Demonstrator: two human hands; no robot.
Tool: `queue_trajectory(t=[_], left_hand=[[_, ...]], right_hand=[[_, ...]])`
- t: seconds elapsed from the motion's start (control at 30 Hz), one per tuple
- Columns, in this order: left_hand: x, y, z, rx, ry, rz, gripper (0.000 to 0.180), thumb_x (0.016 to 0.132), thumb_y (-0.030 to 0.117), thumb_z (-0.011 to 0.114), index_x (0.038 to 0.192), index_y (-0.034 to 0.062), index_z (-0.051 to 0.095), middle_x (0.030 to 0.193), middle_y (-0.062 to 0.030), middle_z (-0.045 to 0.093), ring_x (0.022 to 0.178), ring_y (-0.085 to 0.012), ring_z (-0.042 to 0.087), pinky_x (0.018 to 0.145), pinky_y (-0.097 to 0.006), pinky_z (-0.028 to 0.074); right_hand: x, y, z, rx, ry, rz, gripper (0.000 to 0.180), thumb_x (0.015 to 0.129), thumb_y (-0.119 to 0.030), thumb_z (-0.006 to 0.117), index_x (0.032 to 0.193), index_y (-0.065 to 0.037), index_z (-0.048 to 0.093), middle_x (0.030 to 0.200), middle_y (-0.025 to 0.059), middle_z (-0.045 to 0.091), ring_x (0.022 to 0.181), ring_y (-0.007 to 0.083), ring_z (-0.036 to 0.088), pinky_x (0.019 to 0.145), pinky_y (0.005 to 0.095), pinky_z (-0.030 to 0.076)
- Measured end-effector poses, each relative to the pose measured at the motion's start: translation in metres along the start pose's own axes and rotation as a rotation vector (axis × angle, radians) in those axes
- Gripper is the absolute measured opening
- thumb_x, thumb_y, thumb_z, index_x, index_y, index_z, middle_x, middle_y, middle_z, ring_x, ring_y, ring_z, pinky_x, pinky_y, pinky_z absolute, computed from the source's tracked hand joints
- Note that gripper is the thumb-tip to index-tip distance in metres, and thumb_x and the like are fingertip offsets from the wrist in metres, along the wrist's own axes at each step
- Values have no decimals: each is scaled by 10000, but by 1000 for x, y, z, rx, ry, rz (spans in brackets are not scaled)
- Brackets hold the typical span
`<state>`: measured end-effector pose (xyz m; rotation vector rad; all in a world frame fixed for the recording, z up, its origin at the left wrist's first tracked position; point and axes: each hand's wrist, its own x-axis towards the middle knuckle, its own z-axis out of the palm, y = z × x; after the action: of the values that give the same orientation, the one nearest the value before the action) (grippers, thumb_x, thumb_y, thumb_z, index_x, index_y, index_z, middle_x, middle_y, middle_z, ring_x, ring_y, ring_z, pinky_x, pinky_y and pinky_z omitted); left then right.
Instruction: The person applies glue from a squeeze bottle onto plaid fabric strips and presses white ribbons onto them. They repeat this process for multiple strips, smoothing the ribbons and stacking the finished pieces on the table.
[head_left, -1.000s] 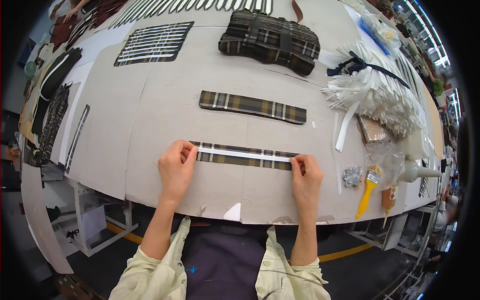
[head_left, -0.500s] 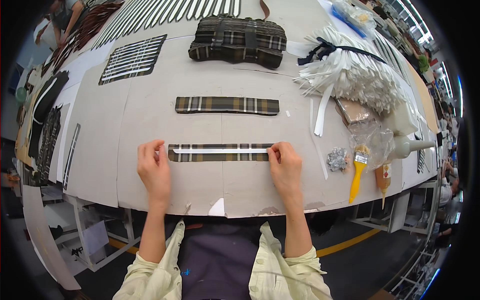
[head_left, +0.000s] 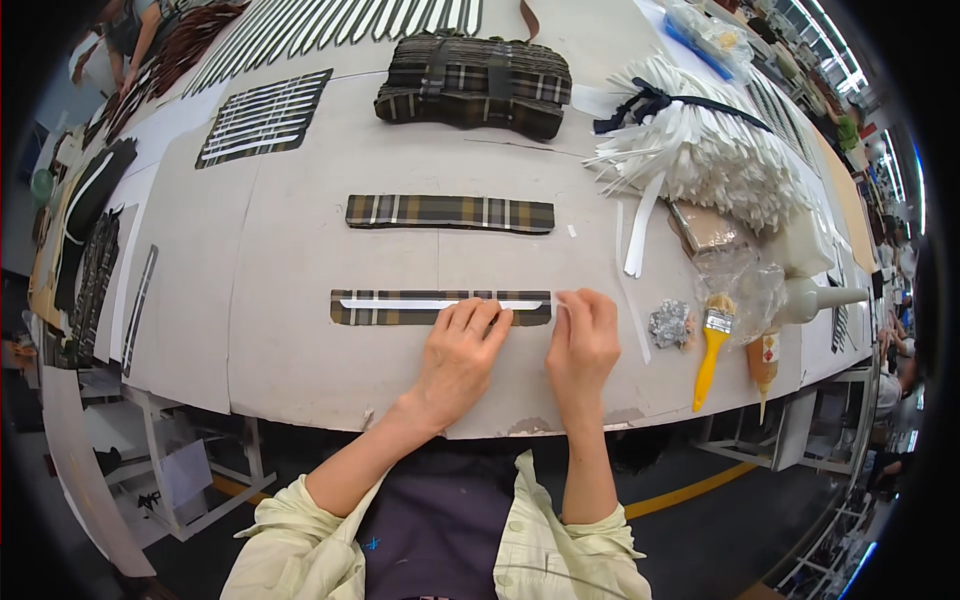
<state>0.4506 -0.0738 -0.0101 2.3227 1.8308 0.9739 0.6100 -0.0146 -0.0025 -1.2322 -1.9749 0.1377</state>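
A plaid fabric strip [head_left: 390, 309] lies flat near the table's front edge, with a narrow white strip [head_left: 420, 303] lying along its middle. My left hand [head_left: 458, 350] rests flat with its fingertips on the right part of that strip. My right hand [head_left: 583, 345] sits just beside it, fingers pinching at the strip's right end. A second plaid strip [head_left: 450, 212] lies parallel a little farther back, untouched.
A stack of plaid pieces [head_left: 475, 85] sits at the back. A tied bundle of white strips [head_left: 700, 150] lies to the right, with a yellow-handled brush [head_left: 712, 345], a glue bottle [head_left: 764, 362] and a white nozzle bottle [head_left: 815, 295]. Striped pieces [head_left: 265, 118] lie at the back left.
My left hand has slid from the strip's left end along to its right part, close to my right hand. The view has shifted so the strip sits more to the left.
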Motion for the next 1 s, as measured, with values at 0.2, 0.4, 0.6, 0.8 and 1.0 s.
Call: queue_trajectory(t=[0.2, 0.4, 0.6, 0.8, 1.0], left_hand=[[-3, 0, -1, -24, 22, -10, 402, 771, 19, 600, 1167, -41, 639, 1141, -135, 613, 1101, -313, 578, 940, -431, 465], [-22, -10, -22, -48, 49, -57, 406, 757, -23, 593, 1156, -85, 638, 1241, -169, 608, 1197, -335, 552, 1024, -459, 454], [-47, -34, -49, 61, -10, -87, 437, 760, -38, 588, 1194, -65, 633, 1303, -166, 600, 1233, -336, 540, 1061, -474, 430], [-70, -64, -84, 172, 26, -222, 423, 779, -48, 604, 1200, -37, 643, 1278, -138, 616, 1202, -318, 554, 1039, -464, 429], [-71, -78, -92, 165, 81, -263, 357, 806, -30, 631, 1162, -31, 656, 1192, -113, 633, 1086, -296, 574, 943, -434, 436]], right_hand=[[-8, -16, 4, 4, -295, -239, 422, 709, 57, 623, 1129, 19, 628, 1127, 144, 579, 1106, 331, 542, 936, 455, 411], [-1, -32, 1, -66, -265, -298, 426, 692, 78, 601, 1111, 25, 655, 1143, 142, 576, 1111, 330, 540, 938, 461, 408], [-9, -36, 17, 11, -376, -314, 470, 678, 97, 596, 1140, 27, 643, 1131, 142, 577, 1104, 336, 543, 938, 464, 418], [-6, -41, 16, 7, -395, -288, 471, 673, 129, 582, 1127, 24, 645, 1112, 146, 582, 1090, 341, 550, 936, 456, 424], [-6, -44, 18, -3, -366, -272, 451, 680, 136, 575, 1108, 9, 648, 1092, 139, 590, 1067, 340, 556, 918, 453, 430]])
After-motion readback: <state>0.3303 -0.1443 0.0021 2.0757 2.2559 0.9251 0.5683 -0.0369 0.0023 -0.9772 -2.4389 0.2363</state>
